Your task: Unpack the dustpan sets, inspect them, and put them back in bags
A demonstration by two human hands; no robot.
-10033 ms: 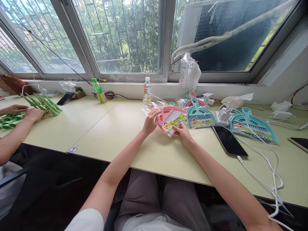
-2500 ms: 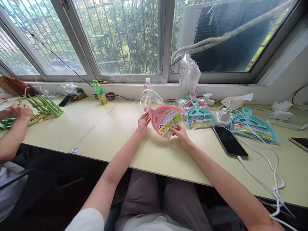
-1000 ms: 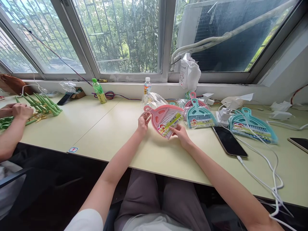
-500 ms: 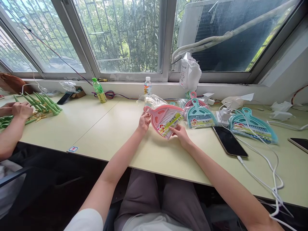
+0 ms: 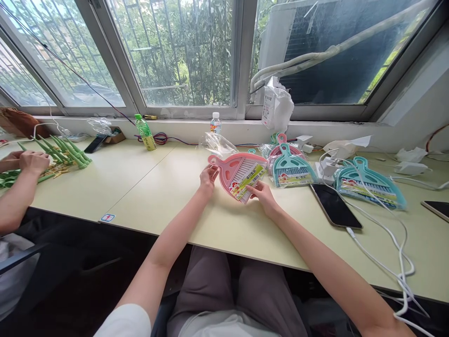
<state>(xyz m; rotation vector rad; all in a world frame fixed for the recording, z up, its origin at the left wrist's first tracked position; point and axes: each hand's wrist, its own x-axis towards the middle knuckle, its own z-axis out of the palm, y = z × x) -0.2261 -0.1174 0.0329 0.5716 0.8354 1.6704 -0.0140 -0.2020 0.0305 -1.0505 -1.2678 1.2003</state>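
Observation:
A pink dustpan and brush set [image 5: 228, 174], with white bristles and a yellow-green label, is held tilted just above the table. My left hand [image 5: 208, 179] is closed at its handle end, the fingertips partly hidden behind the pink plastic. At the lower right edge, my right hand [image 5: 262, 195] pinches the set by the label, thumb in front. Just behind it is a crumpled clear plastic bag [image 5: 219, 144]. To the right, a teal dustpan set [image 5: 293, 169] in clear wrapping lies in front of other pink and teal ones.
More wrapped teal sets [image 5: 372, 185] lie at the right, beside a phone [image 5: 335, 206] and white charging cables [image 5: 400, 248]. Bottles stand behind: a white-capped one [image 5: 215, 122] and a green one [image 5: 144, 132]. At far left, a co-worker's hands [image 5: 33, 161] touch green stalks [image 5: 66, 152].
My left hand has shifted slightly left and down along the handle end. The clear bag behind the pink set has moved a little. My right hand stays in place.

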